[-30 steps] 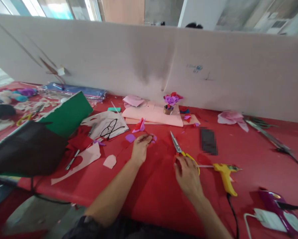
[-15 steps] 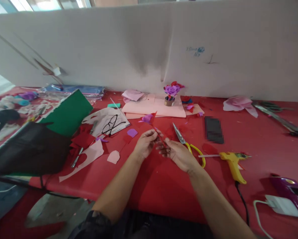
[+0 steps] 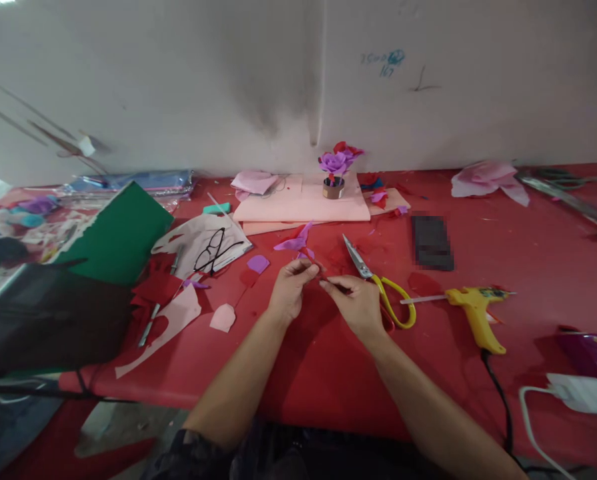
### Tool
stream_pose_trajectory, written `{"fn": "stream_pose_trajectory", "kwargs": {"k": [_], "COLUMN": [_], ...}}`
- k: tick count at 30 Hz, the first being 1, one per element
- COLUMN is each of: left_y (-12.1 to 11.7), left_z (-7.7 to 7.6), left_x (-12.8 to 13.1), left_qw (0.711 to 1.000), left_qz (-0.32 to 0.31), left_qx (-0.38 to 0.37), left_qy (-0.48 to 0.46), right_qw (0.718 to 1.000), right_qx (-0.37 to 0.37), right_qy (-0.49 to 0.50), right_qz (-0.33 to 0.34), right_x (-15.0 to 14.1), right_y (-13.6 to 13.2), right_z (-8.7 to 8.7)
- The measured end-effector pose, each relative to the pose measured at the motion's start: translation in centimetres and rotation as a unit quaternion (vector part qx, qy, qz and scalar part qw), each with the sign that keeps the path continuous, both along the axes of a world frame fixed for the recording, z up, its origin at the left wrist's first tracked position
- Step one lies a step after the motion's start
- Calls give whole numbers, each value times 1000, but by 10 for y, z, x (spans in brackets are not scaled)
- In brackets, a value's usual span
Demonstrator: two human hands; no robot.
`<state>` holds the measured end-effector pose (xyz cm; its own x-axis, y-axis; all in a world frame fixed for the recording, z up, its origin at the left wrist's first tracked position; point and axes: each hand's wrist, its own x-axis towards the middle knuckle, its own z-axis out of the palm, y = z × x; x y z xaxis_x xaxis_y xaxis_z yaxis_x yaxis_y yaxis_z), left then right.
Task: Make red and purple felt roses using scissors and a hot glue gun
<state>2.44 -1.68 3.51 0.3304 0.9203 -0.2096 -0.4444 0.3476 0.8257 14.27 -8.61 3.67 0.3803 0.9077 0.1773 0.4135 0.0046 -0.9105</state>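
Note:
A purple and red paper flower [image 3: 298, 241] leans to the left above the table, and my left hand [image 3: 291, 288] pinches it just below the petals. My right hand [image 3: 356, 303] is closed on the flower's thin red stem, a little to the right of my left fingertips. Most of the stem is hidden by the fingers. Beside my right hand lie scissors [image 3: 397, 305] with yellow handles, their blades pointing away from me. Left of my left hand are a purple petal-shaped piece [image 3: 258, 265] and a pink one [image 3: 223, 318].
A yellow glue gun [image 3: 473, 313] lies at the right, near a blurred dark rectangle [image 3: 432, 243]. Eyeglasses [image 3: 212, 252] rest on white material. Behind stand pink sheets [image 3: 278, 211] and a small pot [image 3: 333, 191] of paper flowers. A dark bag [image 3: 53, 313] hangs over the left edge.
The flower has turned in my fingers, and its petals now spread differently. My right hand has changed its hold, from an open-fingered grasp to a pinch. The camera view has tilted down slightly.

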Motion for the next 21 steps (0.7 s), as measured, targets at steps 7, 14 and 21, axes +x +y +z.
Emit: {"fn": "stream_pose_trajectory", "kwargs": {"k": [7, 14, 21], "left_y": [-5, 3, 0], "left_z": [-1, -4, 2], "left_x": [6, 0, 0], "left_qw": [998, 1000, 999], "left_qz": [18, 2, -27], "left_qx": [45, -19, -10], "left_qy": [26, -7, 17], "right_qw": [993, 917, 907], "right_qx": [5, -164, -169], "right_qy": [-112, 339, 363], "right_qz": [-40, 130, 128], "right_x": [1, 13, 10], "right_y": [0, 4, 4], "right_z": [4, 12, 12]}}
